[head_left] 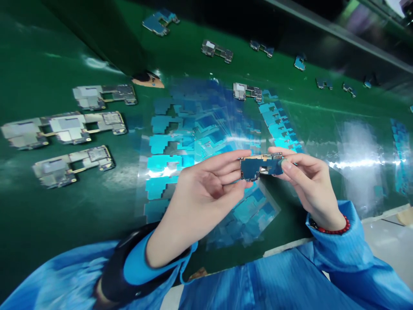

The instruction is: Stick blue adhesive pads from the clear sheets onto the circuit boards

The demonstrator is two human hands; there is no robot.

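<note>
Between my two hands is a small circuit board (pixel 251 168), its dark blue face turned toward me. My left hand (pixel 209 185) pinches the board's left end, the thumb below and fingers along the edge. At the other end, my right hand (pixel 306 176) grips it between thumb and fingers. Underneath, clear sheets with cut blue film stickers (pixel 164 165) lie overlapping on the green mat. A narrower strip of blue stickers (pixel 279 122) lies just beyond my right hand.
Several circuit boards (pixel 74 165) rest on the left of the mat. Another board (pixel 247 91) lies beyond the sheets. More boards (pixel 217 51) are spread in a line along the back, below a dark ledge (pixel 322 30). Further blue sheets (pixel 402 159) lie far right.
</note>
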